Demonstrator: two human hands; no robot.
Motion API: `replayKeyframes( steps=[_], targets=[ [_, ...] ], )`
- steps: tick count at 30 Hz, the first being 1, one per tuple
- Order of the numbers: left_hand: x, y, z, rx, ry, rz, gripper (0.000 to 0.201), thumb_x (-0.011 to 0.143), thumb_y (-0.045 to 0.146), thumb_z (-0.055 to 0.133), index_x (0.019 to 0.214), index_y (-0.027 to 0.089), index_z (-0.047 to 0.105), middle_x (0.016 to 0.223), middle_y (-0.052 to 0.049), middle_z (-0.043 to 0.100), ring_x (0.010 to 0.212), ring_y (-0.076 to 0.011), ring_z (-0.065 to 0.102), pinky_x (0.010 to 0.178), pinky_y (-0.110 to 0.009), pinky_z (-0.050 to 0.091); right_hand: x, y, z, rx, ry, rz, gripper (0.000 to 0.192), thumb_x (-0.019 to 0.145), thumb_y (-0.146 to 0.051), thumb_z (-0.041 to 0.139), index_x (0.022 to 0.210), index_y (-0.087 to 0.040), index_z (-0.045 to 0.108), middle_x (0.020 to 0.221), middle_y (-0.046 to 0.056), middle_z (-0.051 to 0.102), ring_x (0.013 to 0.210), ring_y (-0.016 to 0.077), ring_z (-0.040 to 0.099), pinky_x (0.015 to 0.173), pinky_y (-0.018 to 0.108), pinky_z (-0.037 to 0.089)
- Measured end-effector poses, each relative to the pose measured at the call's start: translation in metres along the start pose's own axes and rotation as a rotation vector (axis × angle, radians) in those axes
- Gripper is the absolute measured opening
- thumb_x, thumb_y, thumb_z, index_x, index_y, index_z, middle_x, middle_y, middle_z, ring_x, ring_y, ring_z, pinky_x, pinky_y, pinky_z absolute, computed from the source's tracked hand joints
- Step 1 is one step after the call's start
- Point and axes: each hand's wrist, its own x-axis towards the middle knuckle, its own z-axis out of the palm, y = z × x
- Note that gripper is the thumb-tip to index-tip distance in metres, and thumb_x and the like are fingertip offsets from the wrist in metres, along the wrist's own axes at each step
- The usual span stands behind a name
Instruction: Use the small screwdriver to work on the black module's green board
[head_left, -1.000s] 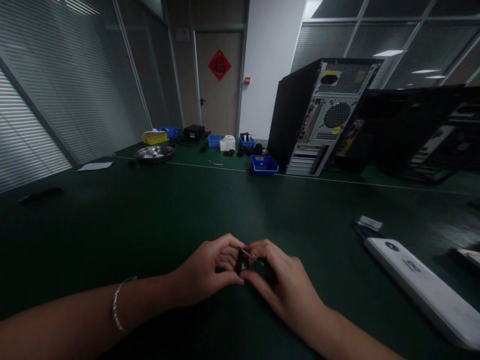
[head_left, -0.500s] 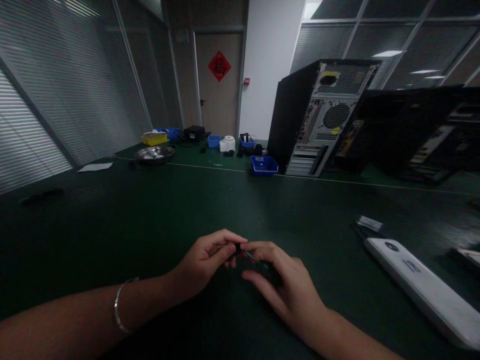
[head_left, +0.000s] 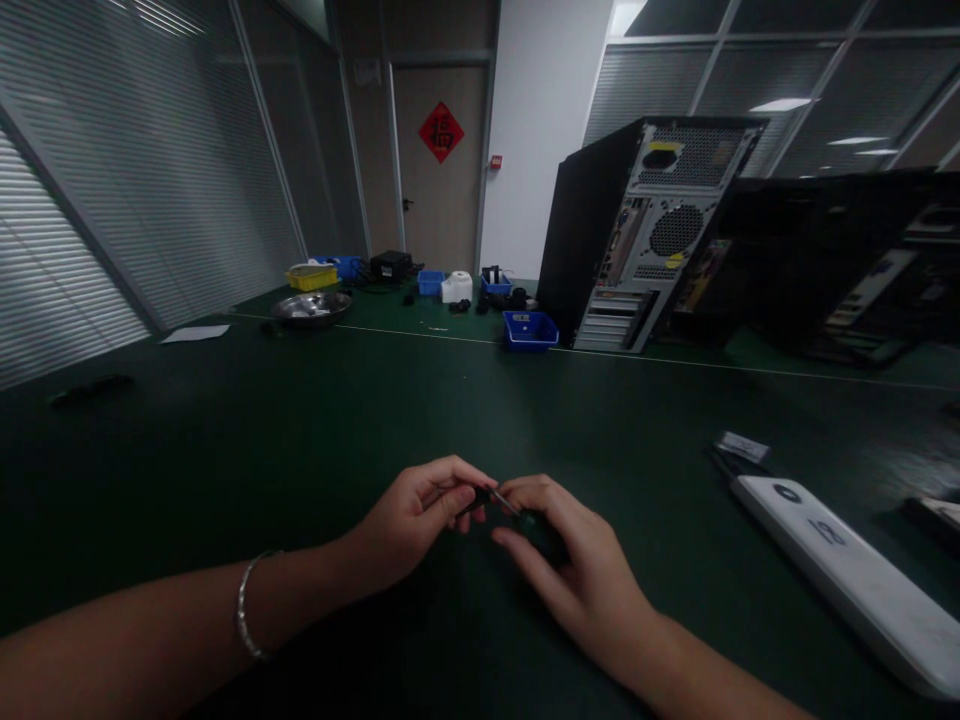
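Note:
My left hand is closed in a pinch on a small black part, above the green tabletop. A screwdriver with a dark green handle lies in my right hand, its fingers curled round it. The thin metal shaft slants up and left, its tip at the black part near my left fingertips. Most of the handle is hidden in my right palm. The kind of the black part is too small and dark to make out.
To the right lies a white marked device. A blue bin stands before a black computer tower. At the back left are a metal bowl and a yellow tray. A paper sheet lies at the left edge.
My right hand has drawn slightly to the right and more of the screwdriver shaft shows. The left hand keeps its pinch on the black part. The whole view has shifted a little.

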Motion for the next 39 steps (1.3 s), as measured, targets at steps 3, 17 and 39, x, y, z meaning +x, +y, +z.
replayKeyframes(
  steps=[3, 17, 39],
  targets=[
    [0.0023, -0.0016, -0.0011, -0.006, 0.014, -0.004, 0.023, 0.094, 0.025, 0.051, 0.109, 0.016, 0.065, 0.088, -0.005, 0.066, 0.074, -0.0152, 0.056, 0.070, -0.029, 0.045, 0.0009, 0.0015, -0.0008, -0.013, 0.013, 0.033, 0.022, 0.090, -0.010, 0.058, 0.109, -0.022, 0.057, 0.100, 0.004, 0.064, 0.090, 0.0178, 0.062, 0.079, 0.027, 0.050],
    [0.0070, -0.0061, -0.0087, 0.097, 0.104, 0.080, 0.017, 0.084, 0.017, 0.067, 0.101, 0.018, 0.068, 0.103, -0.006, 0.069, 0.102, -0.0230, 0.064, 0.091, -0.037, 0.049, 0.0035, 0.0085, -0.0053, 0.024, -0.021, 0.050, 0.031, 0.089, -0.009, 0.060, 0.115, -0.024, 0.066, 0.098, 0.006, 0.067, 0.090, 0.0191, 0.064, 0.077, 0.029, 0.052],
    [0.0065, -0.0055, -0.0084, -0.048, 0.063, -0.012, 0.019, 0.076, 0.016, 0.075, 0.095, 0.017, 0.075, 0.095, -0.006, 0.076, 0.079, -0.0175, 0.066, 0.075, -0.031, 0.051, 0.0051, 0.0066, -0.0035, 0.099, 0.000, 0.054, 0.026, 0.087, -0.010, 0.063, 0.108, -0.023, 0.071, 0.093, 0.006, 0.070, 0.086, 0.0204, 0.067, 0.075, 0.031, 0.053]
  ],
)
